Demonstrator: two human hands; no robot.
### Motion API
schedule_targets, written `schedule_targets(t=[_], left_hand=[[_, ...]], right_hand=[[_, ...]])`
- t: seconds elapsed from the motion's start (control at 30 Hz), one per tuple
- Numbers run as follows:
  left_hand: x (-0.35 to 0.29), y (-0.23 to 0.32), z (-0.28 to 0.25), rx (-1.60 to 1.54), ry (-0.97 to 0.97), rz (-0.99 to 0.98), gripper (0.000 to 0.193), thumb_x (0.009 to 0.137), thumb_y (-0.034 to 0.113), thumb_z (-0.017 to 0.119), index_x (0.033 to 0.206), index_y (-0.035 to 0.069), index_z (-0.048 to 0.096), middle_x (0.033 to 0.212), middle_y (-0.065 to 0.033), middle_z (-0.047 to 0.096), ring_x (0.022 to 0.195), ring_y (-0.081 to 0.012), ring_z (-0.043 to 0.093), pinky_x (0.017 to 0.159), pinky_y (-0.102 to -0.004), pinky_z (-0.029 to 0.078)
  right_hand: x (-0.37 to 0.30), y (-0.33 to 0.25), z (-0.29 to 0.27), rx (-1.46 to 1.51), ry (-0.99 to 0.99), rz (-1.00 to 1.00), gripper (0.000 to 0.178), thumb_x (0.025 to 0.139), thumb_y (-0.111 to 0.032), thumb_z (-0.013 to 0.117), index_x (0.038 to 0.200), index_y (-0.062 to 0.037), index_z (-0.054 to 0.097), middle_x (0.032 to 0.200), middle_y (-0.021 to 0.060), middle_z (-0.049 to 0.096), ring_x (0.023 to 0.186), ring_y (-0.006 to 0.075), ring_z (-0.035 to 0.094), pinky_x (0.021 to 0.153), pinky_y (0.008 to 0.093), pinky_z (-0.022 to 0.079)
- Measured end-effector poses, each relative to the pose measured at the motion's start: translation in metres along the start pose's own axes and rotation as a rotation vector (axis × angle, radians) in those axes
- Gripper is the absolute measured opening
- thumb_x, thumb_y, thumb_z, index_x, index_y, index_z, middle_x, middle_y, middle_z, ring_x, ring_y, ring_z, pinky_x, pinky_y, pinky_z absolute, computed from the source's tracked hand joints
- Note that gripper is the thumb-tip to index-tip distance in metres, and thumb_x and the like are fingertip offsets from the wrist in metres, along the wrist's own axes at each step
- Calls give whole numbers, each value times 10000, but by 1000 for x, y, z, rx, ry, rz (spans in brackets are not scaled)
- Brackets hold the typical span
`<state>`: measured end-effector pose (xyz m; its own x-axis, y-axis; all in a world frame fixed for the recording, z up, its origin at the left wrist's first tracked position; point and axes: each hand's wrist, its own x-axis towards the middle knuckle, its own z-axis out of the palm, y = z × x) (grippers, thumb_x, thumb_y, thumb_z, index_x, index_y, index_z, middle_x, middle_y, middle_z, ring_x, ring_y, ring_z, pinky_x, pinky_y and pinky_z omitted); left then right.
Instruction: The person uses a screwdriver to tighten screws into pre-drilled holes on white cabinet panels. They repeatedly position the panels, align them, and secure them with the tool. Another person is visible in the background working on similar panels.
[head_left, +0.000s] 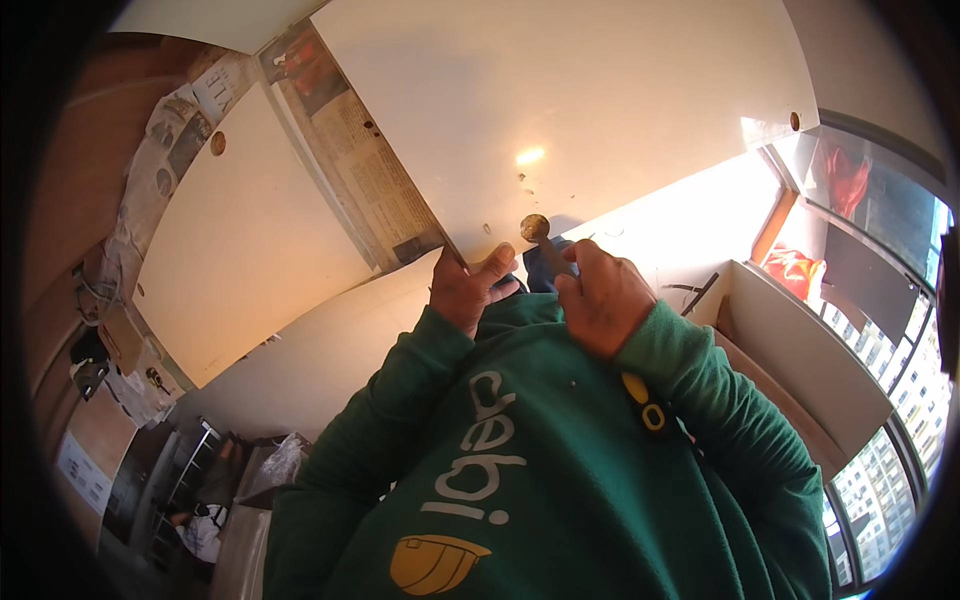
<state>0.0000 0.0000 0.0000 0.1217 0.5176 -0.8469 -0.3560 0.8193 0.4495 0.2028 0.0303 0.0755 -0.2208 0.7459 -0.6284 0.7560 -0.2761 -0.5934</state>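
a: where do we find the left hand [466, 287]?

b: we see it at the near corner of the large white panel [600, 95], thumb stretched out and the other fingers partly curled. we cannot tell whether it grips the corner or only rests against it.

a: and the right hand [606, 302]?

b: there we are surer: its fingers are closed around a slim metal tool [556, 257], whose end meets the round hole [534, 228] near the panel's near edge. we make out a rough brown inside to that hole.

a: do we have anything lying close by?

b: yes, a few small chips [530, 191] on the panel, just beyond the hole. below the right wrist we spot a yellow-and-black handle [645, 402], though we cannot tell whether it belongs to the same tool.

a: and around us?

b: we have a second white panel [240, 235] to the left, and a red bag [793, 270] near the window [905, 400] on the right.
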Motion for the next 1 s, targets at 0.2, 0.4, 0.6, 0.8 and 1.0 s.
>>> schedule_targets(t=[0.2,0.4,0.6,0.8,1.0], left_hand=[[1,-2,3,-21,6,17,547,941,286,804,1346,29,541,1254,-113,641,1128,-268,654,978,-493,571],[4,-5,1,-47,-27,-1,501,950,235,791,1325,23,535,1187,-116,644,1071,-254,655,975,-489,581],[1,4,5,-19,-14,-20,431,968,170,761,1299,24,525,1168,-113,642,1025,-230,661,937,-460,582],[3,8,3,28,-40,-25,454,963,199,773,1303,28,524,1172,-104,644,1044,-222,654,907,-436,574],[2,18,-7,73,-104,-124,560,965,297,776,1372,25,503,1283,-128,612,1158,-276,629,1039,-528,531]], right_hand=[[19,-4,-12,-177,-182,-163,116,927,-94,600,929,3,665,877,195,682,785,410,678,727,475,567],[16,23,12,-373,-68,-482,154,799,8,649,951,-15,654,864,108,653,786,301,690,690,391,590],[19,7,13,-165,-86,-551,126,907,-100,612,969,8,635,773,98,619,624,216,649,556,330,546],[16,-17,14,351,-216,90,269,1005,-245,547,1016,-6,670,762,57,591,593,177,602,558,334,507],[7,-37,-36,244,-243,439,183,973,-197,609,969,-45,712,861,130,672,750,327,699,739,455,580]])
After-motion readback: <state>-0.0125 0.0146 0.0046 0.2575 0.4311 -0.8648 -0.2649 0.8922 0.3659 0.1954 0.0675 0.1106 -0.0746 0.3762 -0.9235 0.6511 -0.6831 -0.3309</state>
